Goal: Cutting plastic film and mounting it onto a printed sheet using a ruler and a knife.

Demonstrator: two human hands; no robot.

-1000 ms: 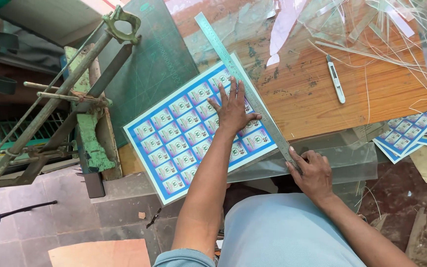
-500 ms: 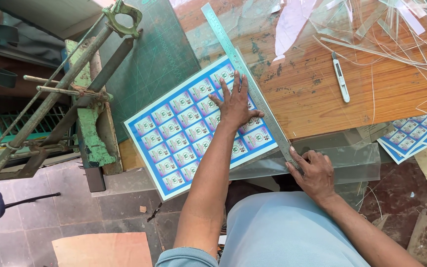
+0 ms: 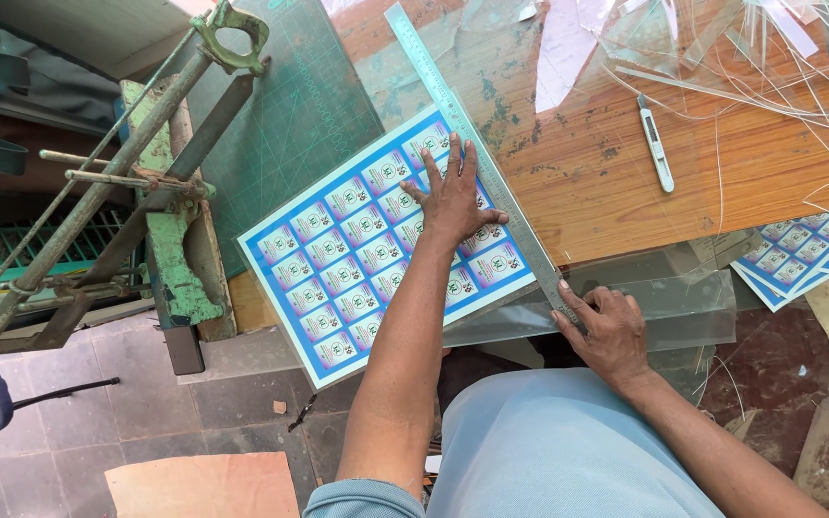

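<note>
Wooden worktop (image 3: 683, 173), scuffed and strewn with clear plastic offcuts, fills the upper right, with a green cutting mat (image 3: 290, 125) and a rusty lever cutter (image 3: 117, 192) to the left of the printed sheet. That sheet of small blue-bordered labels (image 3: 338, 259) overhangs the near edge of the bench, under a clear film. Against 1 second ago, little has shifted: the sheet and the long steel ruler (image 3: 477, 153) along its right edge lie as they did. The left hand (image 3: 453, 201) stays spread flat on the sheet beside the ruler; the right hand (image 3: 602, 326) has curled closer onto the ruler's near end, fingers pressed on it. 1 utility knife (image 3: 656, 144) lies untouched, well right of the sheet.
</note>
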